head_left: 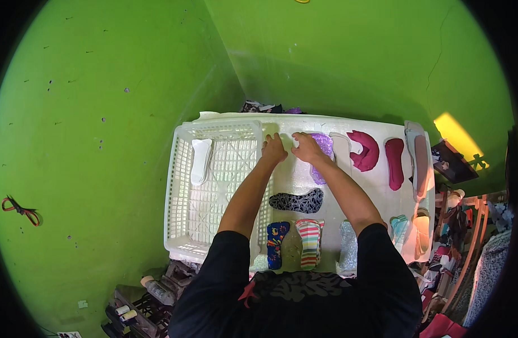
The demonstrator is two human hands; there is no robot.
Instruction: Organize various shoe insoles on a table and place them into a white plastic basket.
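My left hand (275,148) is over the far part of the white table (340,197), just right of a white plastic basket (177,169). Its fingers look apart, and I make out nothing in them. A short gap separates it from my right hand (307,147), whose fingers point left and also look spread. Right by that hand lies a purple glittery sole-shaped piece (325,145), partly covered by my forearm. Closer to me is a black-and-white patterned sole-shaped piece (297,200). Inside the basket, a white sole-shaped piece (201,161) rests near the left wall.
Dark red pieces (394,163) and a curved one (365,151) lie at the right. Along the near edge are a blue patterned piece (277,244), striped pieces (310,243) and silvery ones (348,248). Green walls (129,112) meet behind the table. Clutter (445,265) fills the right side.
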